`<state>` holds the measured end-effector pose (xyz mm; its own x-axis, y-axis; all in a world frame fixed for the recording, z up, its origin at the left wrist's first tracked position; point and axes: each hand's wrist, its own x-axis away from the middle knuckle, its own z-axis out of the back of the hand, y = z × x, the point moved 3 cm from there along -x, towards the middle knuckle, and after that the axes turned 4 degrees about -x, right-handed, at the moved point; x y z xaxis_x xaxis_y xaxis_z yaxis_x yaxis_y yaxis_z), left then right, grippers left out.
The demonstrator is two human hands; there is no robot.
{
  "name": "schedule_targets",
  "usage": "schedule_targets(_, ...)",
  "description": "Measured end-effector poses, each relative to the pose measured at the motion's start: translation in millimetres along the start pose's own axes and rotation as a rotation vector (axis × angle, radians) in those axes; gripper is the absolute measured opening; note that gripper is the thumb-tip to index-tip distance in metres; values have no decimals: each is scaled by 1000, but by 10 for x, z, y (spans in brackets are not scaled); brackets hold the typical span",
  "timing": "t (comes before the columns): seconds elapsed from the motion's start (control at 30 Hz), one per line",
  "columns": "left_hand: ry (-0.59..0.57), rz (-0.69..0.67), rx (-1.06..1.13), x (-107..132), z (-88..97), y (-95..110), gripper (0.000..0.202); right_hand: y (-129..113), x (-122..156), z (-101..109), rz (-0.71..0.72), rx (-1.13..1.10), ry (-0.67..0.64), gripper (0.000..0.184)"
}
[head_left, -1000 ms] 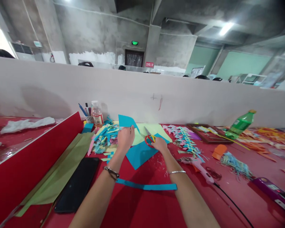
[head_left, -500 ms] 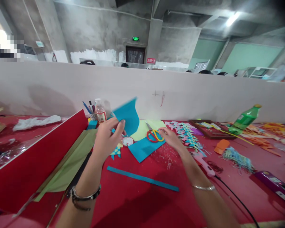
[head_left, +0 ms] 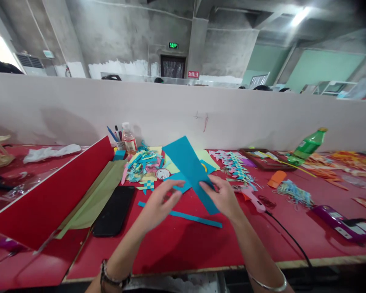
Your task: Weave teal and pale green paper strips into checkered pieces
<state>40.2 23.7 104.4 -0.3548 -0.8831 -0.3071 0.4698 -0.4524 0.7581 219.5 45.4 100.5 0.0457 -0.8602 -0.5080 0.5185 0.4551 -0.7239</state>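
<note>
My right hand (head_left: 221,195) pinches a blue sheet of paper (head_left: 190,171) near its lower right edge and holds it tilted above the table. To the left of the sheet, my left hand (head_left: 163,203) has its thumb and fingers apart with nothing between them. A narrow blue paper strip (head_left: 198,219) lies on the red table, passing beneath my left hand. Behind the held sheet, another blue piece of paper (head_left: 212,165) rests on pale yellow sheets. Only a bit of the scissors' yellow handle (head_left: 204,167) shows; the held sheet hides the rest.
A black phone (head_left: 114,211) and a red upright board (head_left: 57,195) are on the left. Cut paper scraps (head_left: 144,165) lie near a clear bottle (head_left: 129,140). To the right are a pink corded glue gun (head_left: 254,199), a green bottle (head_left: 308,146) and a purple device (head_left: 341,224).
The blue sheet has passed from my left hand to my right, which has left the scissors. My left hand has lowered and opened. The view has tilted down slightly.
</note>
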Motion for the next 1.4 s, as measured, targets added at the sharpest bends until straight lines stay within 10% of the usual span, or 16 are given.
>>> schedule_targets(0.2,-460,13,-581,622,-532,-416,57,237,179,457,14,221,256,27)
schedule_targets(0.63,-178,-43,-727,314,-911,-490,47,98,662,502,247,475,498,21)
schedule_targets(0.93,113,29,-485,298,-190,-508,36,374,1186,-151,339,658,-166,26)
schedule_targets(1.17,-294,-254,-689,664,-696,-110,64,513,1271,-243,186,495,-429,27)
schedule_targets(1.4,-398,-151,-928,614,-727,-366,17,421,1177,-326,191,415,-491,22)
